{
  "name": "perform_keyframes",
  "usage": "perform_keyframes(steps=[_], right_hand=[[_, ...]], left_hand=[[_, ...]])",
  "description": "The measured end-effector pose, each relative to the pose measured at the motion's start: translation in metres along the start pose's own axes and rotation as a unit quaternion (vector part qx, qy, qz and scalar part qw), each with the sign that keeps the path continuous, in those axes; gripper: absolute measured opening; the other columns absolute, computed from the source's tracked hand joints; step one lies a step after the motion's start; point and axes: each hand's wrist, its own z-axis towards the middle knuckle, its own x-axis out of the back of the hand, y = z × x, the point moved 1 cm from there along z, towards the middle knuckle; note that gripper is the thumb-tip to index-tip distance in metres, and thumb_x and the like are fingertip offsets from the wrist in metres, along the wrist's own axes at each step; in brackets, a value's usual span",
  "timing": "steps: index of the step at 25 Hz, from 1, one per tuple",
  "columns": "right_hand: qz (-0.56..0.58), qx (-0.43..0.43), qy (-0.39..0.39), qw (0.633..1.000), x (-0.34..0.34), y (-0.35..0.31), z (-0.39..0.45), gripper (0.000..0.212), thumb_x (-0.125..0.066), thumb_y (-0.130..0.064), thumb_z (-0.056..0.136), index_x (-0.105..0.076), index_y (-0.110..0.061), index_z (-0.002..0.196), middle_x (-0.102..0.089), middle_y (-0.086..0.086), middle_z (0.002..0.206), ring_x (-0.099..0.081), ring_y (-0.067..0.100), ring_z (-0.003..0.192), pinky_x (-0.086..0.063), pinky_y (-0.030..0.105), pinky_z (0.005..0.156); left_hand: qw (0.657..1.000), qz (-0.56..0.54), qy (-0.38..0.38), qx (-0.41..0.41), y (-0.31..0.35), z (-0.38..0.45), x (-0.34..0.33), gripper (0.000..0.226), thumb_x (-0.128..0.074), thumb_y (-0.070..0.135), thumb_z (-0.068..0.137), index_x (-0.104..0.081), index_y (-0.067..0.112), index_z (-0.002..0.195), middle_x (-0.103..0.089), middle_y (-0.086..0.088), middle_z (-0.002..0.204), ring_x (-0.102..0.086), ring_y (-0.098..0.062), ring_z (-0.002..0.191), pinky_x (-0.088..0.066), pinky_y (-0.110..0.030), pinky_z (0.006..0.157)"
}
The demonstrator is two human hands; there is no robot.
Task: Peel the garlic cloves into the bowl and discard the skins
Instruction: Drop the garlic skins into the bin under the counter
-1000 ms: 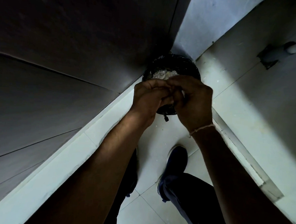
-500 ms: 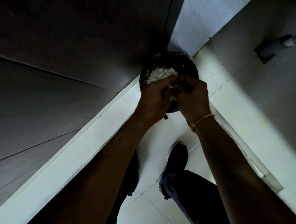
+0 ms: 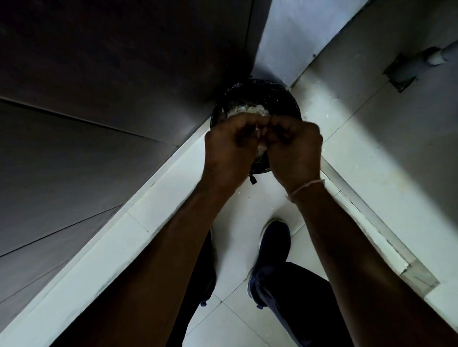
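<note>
Head view: left hand (image 3: 230,144) and right hand (image 3: 294,147) meet, fingers curled, fingertips touching over a black bin (image 3: 277,96) at 12 o'clock. Between them a small pale piece, garlic (image 3: 261,149), is pinched; which hand carries the grip cannot be told for certain, both appear to hold it. White skins (image 3: 248,111) lie heaped inside the bin. Thread band (image 3: 305,186) on right wrist. Blue shoe (image 3: 273,242) at 6 o'clock on tiled floor (image 3: 342,158).

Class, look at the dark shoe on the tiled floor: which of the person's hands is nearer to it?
Right. The right hand is almost directly above the shoe in the picture; the left hand sits further to the left.
</note>
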Motion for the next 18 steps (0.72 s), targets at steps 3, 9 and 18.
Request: perform_keyframes(steps=[3,9,18], right_hand=[[0.097,0.078,0.057,0.991,0.001,-0.013,0.000,0.018,-0.070,0.004,0.090,-0.079,-0.005,0.103,-0.079,0.003,0.099,-0.075,0.011,0.096,-0.059,0.029,0.092],[0.010,0.103,0.001,0.995,0.005,-0.008,-0.023,0.033,-0.054,0.014,0.093,-0.079,-0.004,0.107,-0.077,0.004,0.106,-0.073,0.016,0.104,-0.056,0.039,0.101],[0.018,0.016,0.053,0.998,0.085,-0.125,-0.093,0.032,-0.050,-0.035,0.108,-0.069,-0.011,0.097,-0.076,-0.004,0.081,-0.074,0.013,0.078,-0.059,0.044,0.077]], left_hand=[[0.997,0.055,0.050,-0.007,0.002,-0.002,0.000,0.010,-0.070,0.009,0.099,-0.079,0.006,0.097,-0.074,0.003,0.085,-0.071,-0.011,0.082,-0.061,-0.038,0.085],[0.996,-0.067,0.037,0.046,0.019,-0.015,0.009,0.024,-0.069,-0.010,0.088,-0.078,0.003,0.106,-0.079,-0.010,0.099,-0.077,-0.024,0.093,-0.062,-0.049,0.093],[0.993,-0.077,0.014,0.085,0.142,-0.087,0.063,0.024,-0.057,0.019,0.106,-0.071,0.002,0.096,-0.072,-0.011,0.064,-0.072,-0.032,0.053,-0.059,-0.036,0.050]])
